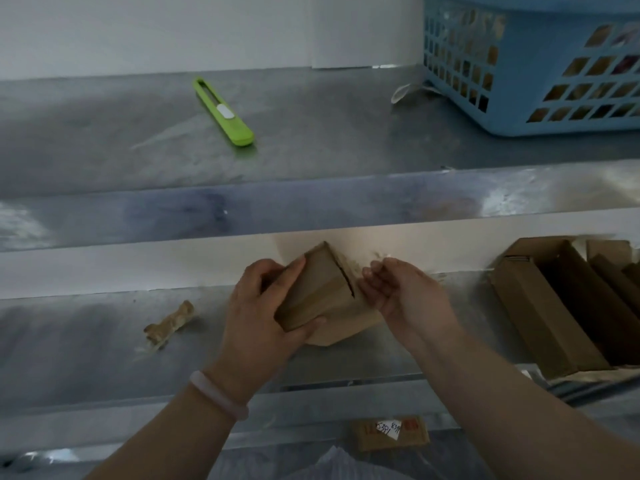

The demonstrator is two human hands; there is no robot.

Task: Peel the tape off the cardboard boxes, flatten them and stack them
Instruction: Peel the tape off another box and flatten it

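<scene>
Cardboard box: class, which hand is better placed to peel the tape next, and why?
Right. The left hand grips the cardboard box, steadying it; the right hand has its fingertips at the box's split seam, probably ready to pull tape.

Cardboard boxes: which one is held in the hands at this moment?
The small box in the middle, gripped by the left hand, with the right hand at its side. The long boxes at the right and the labelled box below lie untouched.
</scene>
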